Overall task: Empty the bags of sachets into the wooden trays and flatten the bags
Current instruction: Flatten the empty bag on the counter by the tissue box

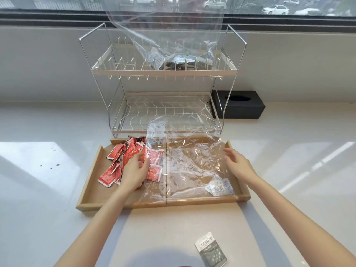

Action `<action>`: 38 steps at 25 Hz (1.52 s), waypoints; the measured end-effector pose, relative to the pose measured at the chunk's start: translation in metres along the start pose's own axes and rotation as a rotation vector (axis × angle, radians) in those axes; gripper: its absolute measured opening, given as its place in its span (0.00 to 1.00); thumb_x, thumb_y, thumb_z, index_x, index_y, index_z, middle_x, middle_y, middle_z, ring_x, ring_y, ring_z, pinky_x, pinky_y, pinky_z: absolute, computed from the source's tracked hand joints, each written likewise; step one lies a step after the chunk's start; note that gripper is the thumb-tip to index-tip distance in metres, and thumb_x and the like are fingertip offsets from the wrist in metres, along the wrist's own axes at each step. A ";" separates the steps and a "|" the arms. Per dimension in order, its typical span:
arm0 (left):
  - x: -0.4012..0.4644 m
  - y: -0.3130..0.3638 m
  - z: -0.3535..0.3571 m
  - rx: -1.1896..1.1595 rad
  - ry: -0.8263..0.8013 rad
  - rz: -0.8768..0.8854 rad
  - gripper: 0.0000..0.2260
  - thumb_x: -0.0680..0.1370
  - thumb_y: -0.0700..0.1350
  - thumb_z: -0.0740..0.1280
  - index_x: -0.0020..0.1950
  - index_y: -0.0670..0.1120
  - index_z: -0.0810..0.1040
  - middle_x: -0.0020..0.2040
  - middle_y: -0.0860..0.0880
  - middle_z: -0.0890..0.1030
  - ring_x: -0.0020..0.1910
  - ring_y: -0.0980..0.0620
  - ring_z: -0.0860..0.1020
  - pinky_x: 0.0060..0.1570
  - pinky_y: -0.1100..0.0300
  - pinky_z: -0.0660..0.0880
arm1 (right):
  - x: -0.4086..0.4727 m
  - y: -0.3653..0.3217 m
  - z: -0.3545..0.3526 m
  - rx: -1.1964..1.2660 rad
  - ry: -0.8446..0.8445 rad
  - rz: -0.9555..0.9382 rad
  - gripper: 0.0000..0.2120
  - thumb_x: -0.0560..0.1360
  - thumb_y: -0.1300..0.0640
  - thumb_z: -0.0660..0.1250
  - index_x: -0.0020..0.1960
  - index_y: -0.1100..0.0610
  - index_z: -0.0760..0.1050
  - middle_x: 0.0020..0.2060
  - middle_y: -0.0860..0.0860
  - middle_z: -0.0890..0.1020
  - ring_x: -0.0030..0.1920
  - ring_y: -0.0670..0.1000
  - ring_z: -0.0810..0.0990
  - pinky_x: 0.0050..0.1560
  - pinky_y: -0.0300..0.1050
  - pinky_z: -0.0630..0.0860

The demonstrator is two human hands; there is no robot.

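Two wooden trays [92, 182] sit side by side on the tabletop [48, 189], directly in front of the wire rack [163, 74]. An emptied clear bag [192, 162] lies spread over the right tray and laps across the seam onto the left one. Red sachets [117, 160] are heaped in the left tray; a few white sachets [219, 186] lie in the right tray's near corner, apparently under or inside the film, hard to say which. Left hand [134, 170] rests palm down on the bag's left edge and the red heap, fingers loosely spread, gripping nothing that shows. Right hand [238, 162] hovers open and flat at the bag's right edge, holding nothing. Step in hand looks like flattening: pin one side, sweep the other palm outward so air escapes through the mouth, and check for trapped sachets first. A second bag [173, 53], still holding grey sachets, sits on the rack's upper shelf; its top is cut off by the frame. One stray sachet [211, 249] lies on the tabletop, nearer the person than the trays. The bag's mouth cannot be made out.
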State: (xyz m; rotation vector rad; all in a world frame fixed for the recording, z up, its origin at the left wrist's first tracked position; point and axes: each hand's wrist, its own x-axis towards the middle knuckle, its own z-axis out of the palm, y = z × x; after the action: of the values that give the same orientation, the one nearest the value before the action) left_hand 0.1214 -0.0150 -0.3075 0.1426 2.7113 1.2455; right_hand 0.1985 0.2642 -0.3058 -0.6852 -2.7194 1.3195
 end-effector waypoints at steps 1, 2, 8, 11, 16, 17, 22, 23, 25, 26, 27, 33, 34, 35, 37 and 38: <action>0.003 0.004 0.002 -0.024 -0.016 -0.033 0.20 0.78 0.47 0.58 0.68 0.41 0.63 0.65 0.41 0.73 0.60 0.45 0.73 0.55 0.57 0.67 | 0.007 -0.002 0.002 0.031 -0.013 0.052 0.19 0.78 0.57 0.55 0.68 0.57 0.64 0.71 0.53 0.67 0.66 0.54 0.70 0.53 0.39 0.66; 0.007 0.008 0.003 -0.038 -0.026 -0.056 0.21 0.78 0.47 0.57 0.69 0.41 0.62 0.65 0.41 0.72 0.58 0.46 0.73 0.54 0.56 0.67 | 0.013 -0.002 0.004 0.067 -0.022 0.095 0.20 0.78 0.57 0.55 0.69 0.57 0.63 0.72 0.53 0.64 0.66 0.54 0.70 0.50 0.40 0.68; 0.028 0.010 0.008 -0.145 -0.005 -0.094 0.21 0.78 0.45 0.59 0.70 0.43 0.61 0.51 0.44 0.77 0.38 0.51 0.75 0.36 0.60 0.69 | 0.041 0.003 0.014 0.294 0.082 0.208 0.17 0.77 0.56 0.60 0.65 0.57 0.67 0.62 0.58 0.75 0.54 0.56 0.79 0.57 0.52 0.76; 0.026 0.007 0.005 -0.234 0.013 -0.071 0.22 0.77 0.45 0.61 0.70 0.46 0.61 0.57 0.41 0.76 0.56 0.42 0.75 0.48 0.56 0.70 | 0.039 0.000 0.012 0.391 0.129 0.198 0.15 0.76 0.59 0.62 0.61 0.57 0.68 0.55 0.58 0.78 0.43 0.54 0.79 0.51 0.51 0.78; 0.017 0.010 -0.013 -0.304 -0.020 0.027 0.18 0.76 0.43 0.62 0.65 0.53 0.68 0.54 0.38 0.78 0.52 0.41 0.77 0.45 0.61 0.74 | 0.025 -0.016 0.005 0.465 0.140 0.086 0.12 0.76 0.59 0.63 0.59 0.56 0.68 0.42 0.51 0.78 0.34 0.49 0.73 0.38 0.41 0.72; 0.015 0.010 -0.018 -0.310 -0.041 0.066 0.16 0.76 0.42 0.63 0.62 0.54 0.71 0.51 0.38 0.79 0.46 0.45 0.77 0.42 0.64 0.73 | 0.023 -0.020 0.003 0.484 0.135 0.063 0.11 0.75 0.59 0.63 0.57 0.55 0.69 0.39 0.50 0.77 0.33 0.49 0.72 0.36 0.41 0.71; 0.011 0.012 -0.041 -0.380 -0.036 0.133 0.12 0.75 0.39 0.64 0.54 0.54 0.75 0.47 0.43 0.79 0.45 0.48 0.78 0.39 0.67 0.78 | 0.012 -0.041 -0.015 0.543 0.129 -0.037 0.08 0.74 0.62 0.64 0.53 0.56 0.73 0.39 0.50 0.78 0.36 0.48 0.74 0.34 0.32 0.73; 0.010 0.012 -0.044 -0.408 -0.021 0.142 0.11 0.75 0.39 0.65 0.53 0.54 0.75 0.46 0.44 0.79 0.45 0.49 0.78 0.37 0.70 0.77 | 0.010 -0.045 -0.020 0.556 0.128 -0.059 0.07 0.74 0.62 0.64 0.52 0.55 0.74 0.39 0.50 0.78 0.37 0.47 0.75 0.34 0.30 0.73; 0.008 0.014 -0.047 -0.414 0.009 0.161 0.11 0.74 0.39 0.65 0.52 0.53 0.77 0.43 0.45 0.78 0.44 0.50 0.78 0.36 0.73 0.76 | 0.006 -0.051 -0.027 0.549 0.137 -0.117 0.07 0.74 0.62 0.64 0.52 0.54 0.75 0.40 0.49 0.79 0.38 0.46 0.76 0.38 0.30 0.75; 0.006 0.016 -0.049 -0.395 0.026 0.165 0.11 0.74 0.39 0.66 0.53 0.50 0.77 0.42 0.46 0.78 0.44 0.51 0.78 0.35 0.74 0.75 | 0.004 -0.053 -0.030 0.521 0.146 -0.146 0.08 0.74 0.61 0.65 0.52 0.54 0.75 0.40 0.48 0.79 0.40 0.46 0.77 0.41 0.32 0.75; 0.005 0.017 -0.050 -0.378 0.047 0.168 0.11 0.74 0.39 0.66 0.55 0.48 0.77 0.41 0.46 0.78 0.43 0.52 0.77 0.34 0.75 0.74 | 0.003 -0.054 -0.032 0.473 0.157 -0.176 0.09 0.74 0.61 0.65 0.54 0.54 0.76 0.41 0.47 0.79 0.41 0.45 0.77 0.44 0.33 0.75; 0.001 0.030 -0.067 -0.221 0.130 0.256 0.09 0.75 0.45 0.64 0.54 0.50 0.79 0.43 0.52 0.81 0.46 0.52 0.79 0.43 0.68 0.72 | -0.002 -0.060 -0.045 0.167 0.221 -0.329 0.12 0.73 0.61 0.66 0.56 0.55 0.77 0.39 0.44 0.79 0.41 0.41 0.77 0.43 0.24 0.71; 0.000 0.034 -0.069 -0.205 0.140 0.269 0.09 0.76 0.46 0.63 0.54 0.49 0.79 0.43 0.53 0.81 0.45 0.51 0.79 0.44 0.66 0.72 | -0.002 -0.062 -0.047 0.127 0.244 -0.349 0.11 0.73 0.61 0.66 0.55 0.55 0.77 0.38 0.44 0.79 0.40 0.41 0.76 0.41 0.23 0.70; -0.001 0.039 -0.071 -0.207 0.147 0.283 0.09 0.76 0.45 0.62 0.53 0.50 0.79 0.42 0.53 0.81 0.45 0.50 0.79 0.45 0.64 0.73 | -0.002 -0.064 -0.049 0.088 0.266 -0.367 0.09 0.73 0.61 0.66 0.53 0.55 0.78 0.39 0.45 0.79 0.40 0.40 0.76 0.40 0.24 0.70; 0.000 0.045 -0.075 -0.218 0.167 0.312 0.08 0.76 0.44 0.62 0.48 0.55 0.79 0.42 0.55 0.81 0.45 0.48 0.80 0.50 0.53 0.77 | -0.001 -0.068 -0.051 0.020 0.303 -0.394 0.05 0.73 0.60 0.66 0.49 0.55 0.78 0.42 0.49 0.79 0.40 0.40 0.75 0.39 0.27 0.70; 0.001 0.048 -0.078 -0.218 0.177 0.320 0.09 0.76 0.44 0.63 0.45 0.57 0.78 0.42 0.57 0.80 0.46 0.48 0.80 0.51 0.48 0.77 | -0.001 -0.069 -0.053 0.005 0.317 -0.402 0.04 0.73 0.59 0.66 0.47 0.56 0.79 0.44 0.50 0.78 0.40 0.40 0.75 0.39 0.28 0.69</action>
State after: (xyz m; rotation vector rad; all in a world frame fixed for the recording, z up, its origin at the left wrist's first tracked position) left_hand 0.1078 -0.0422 -0.2209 0.4762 2.7494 1.7069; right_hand 0.1855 0.2655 -0.2195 -0.2902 -2.4277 1.0248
